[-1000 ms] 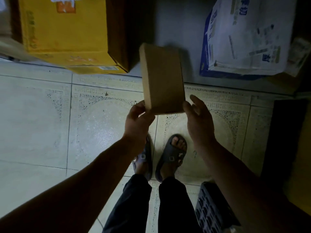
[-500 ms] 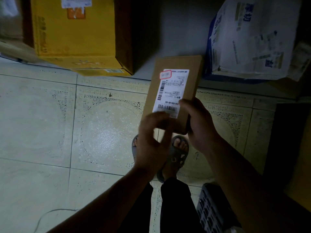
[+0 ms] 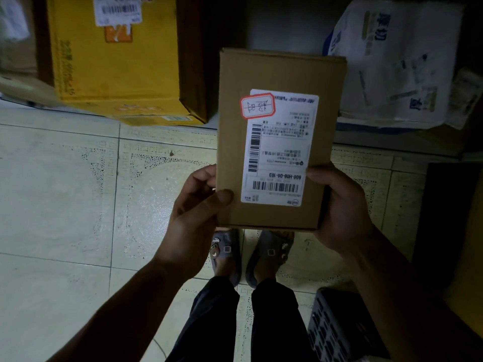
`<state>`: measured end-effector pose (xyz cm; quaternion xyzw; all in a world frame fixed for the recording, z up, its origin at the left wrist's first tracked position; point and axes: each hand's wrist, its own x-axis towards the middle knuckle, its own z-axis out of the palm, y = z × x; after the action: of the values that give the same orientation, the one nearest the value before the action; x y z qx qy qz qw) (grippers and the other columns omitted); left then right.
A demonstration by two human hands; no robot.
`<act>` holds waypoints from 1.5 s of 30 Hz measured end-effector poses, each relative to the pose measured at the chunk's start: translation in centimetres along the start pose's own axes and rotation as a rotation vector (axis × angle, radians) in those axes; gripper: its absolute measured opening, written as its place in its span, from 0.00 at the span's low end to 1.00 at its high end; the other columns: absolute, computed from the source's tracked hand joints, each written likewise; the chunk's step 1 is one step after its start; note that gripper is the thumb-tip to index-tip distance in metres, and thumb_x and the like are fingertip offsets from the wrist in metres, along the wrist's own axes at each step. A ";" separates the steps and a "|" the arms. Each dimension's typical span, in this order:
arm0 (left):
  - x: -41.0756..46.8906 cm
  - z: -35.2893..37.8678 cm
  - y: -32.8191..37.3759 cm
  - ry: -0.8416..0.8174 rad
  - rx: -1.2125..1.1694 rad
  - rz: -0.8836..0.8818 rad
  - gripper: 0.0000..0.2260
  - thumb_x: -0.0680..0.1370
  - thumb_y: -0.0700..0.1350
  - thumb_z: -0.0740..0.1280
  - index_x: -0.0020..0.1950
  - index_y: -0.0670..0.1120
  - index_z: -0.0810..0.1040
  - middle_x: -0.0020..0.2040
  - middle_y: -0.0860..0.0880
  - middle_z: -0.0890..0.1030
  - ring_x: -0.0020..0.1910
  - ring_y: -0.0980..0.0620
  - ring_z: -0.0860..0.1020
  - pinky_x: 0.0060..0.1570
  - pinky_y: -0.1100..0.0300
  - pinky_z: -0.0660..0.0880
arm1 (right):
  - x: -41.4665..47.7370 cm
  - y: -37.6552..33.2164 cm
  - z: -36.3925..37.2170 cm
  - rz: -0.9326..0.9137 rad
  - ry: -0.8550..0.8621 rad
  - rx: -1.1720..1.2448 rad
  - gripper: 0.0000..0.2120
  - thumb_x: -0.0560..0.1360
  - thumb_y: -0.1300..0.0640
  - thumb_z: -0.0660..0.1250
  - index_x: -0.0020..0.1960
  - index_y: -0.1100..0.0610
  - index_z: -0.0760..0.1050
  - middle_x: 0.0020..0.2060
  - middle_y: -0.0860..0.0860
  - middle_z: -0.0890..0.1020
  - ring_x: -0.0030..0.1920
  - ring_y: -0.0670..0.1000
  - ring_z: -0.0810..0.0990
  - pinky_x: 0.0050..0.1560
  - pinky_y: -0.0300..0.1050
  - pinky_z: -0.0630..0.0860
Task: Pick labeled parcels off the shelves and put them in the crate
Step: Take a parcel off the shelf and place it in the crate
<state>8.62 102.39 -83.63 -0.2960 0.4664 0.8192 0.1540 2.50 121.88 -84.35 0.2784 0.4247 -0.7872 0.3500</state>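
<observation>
A flat brown cardboard parcel (image 3: pixel 277 74) is held up in front of me, its white shipping label with barcodes and a red-bordered sticker facing the camera. My left hand (image 3: pixel 196 212) grips its lower left edge, thumb on the front face. My right hand (image 3: pixel 339 207) grips the lower right edge, fingers curled behind it. The dark slatted crate (image 3: pixel 337 327) stands on the floor at the lower right, by my right leg, partly hidden by my right forearm.
A large yellow labeled carton (image 3: pixel 115 61) sits on the low shelf at upper left. A white and blue mailer bag (image 3: pixel 392 61) lies on the shelf at upper right. Pale patterned floor tiles (image 3: pixel 65 192) spread to the left. A dark panel (image 3: pixel 449 218) stands at the right.
The parcel was turned from its plain side to show the label, then brought closer and squared to the camera. My left hand shifted from the bottom corner to the lower left edge.
</observation>
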 end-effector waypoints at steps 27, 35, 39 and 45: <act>-0.9 1.7 -0.7 0.037 0.363 -0.225 0.17 0.77 0.38 0.62 0.64 0.51 0.73 0.58 0.45 0.82 0.59 0.41 0.79 0.58 0.40 0.73 | -6.8 0.0 -7.0 -0.198 0.264 -0.250 0.21 0.77 0.60 0.65 0.69 0.57 0.70 0.56 0.55 0.84 0.57 0.55 0.83 0.62 0.57 0.76; -4.3 3.3 -3.6 -0.006 0.629 -0.262 0.17 0.76 0.38 0.68 0.63 0.49 0.74 0.55 0.48 0.83 0.55 0.47 0.81 0.57 0.48 0.77 | -15.6 10.9 -9.3 -0.121 0.610 0.046 0.19 0.76 0.61 0.67 0.66 0.57 0.73 0.54 0.54 0.85 0.56 0.54 0.83 0.57 0.52 0.78; -7.6 2.7 -5.5 -0.122 0.826 -0.346 0.25 0.68 0.48 0.72 0.65 0.53 0.73 0.57 0.48 0.83 0.56 0.48 0.81 0.59 0.45 0.77 | -20.7 17.0 -9.4 -0.074 0.684 0.150 0.16 0.78 0.62 0.64 0.65 0.58 0.74 0.54 0.54 0.85 0.55 0.54 0.84 0.54 0.50 0.78; -11.6 4.1 -9.9 -0.319 1.053 -0.402 0.18 0.72 0.46 0.72 0.60 0.59 0.75 0.54 0.52 0.84 0.55 0.50 0.82 0.55 0.51 0.78 | -26.4 25.2 -11.9 -0.039 0.800 0.278 0.17 0.77 0.60 0.67 0.66 0.58 0.74 0.57 0.54 0.83 0.57 0.56 0.82 0.60 0.55 0.77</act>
<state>21.46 111.30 -81.46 -0.1354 0.7164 0.4661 0.5012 39.89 130.56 -82.61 0.5985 0.4220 -0.6733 0.1019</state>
